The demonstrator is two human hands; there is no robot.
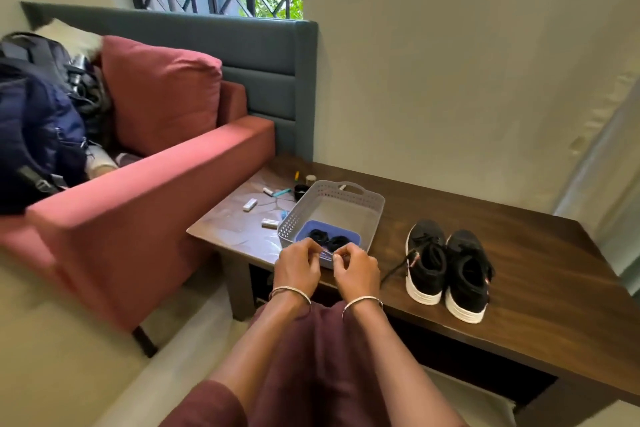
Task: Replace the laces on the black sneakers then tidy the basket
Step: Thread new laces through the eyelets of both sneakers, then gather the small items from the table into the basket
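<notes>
Black sneakers (448,270), pair: white soles, upright, side by side, toes toward 12 o'clock; stood at 3 o'clock of the basket (375,200). One loose lace (394,270) trailed toward 8 o'clock. Basket: grey, perforated, handled. Blue tray (354,236) sat at its 6 o'clock end, holding two black lace bundles (329,240).

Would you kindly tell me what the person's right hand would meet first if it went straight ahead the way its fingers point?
Most likely the right hand would meet the coiled black lace bundle in the small blue plastic tray inside the grey perforated basket; depth is unclear.
</notes>
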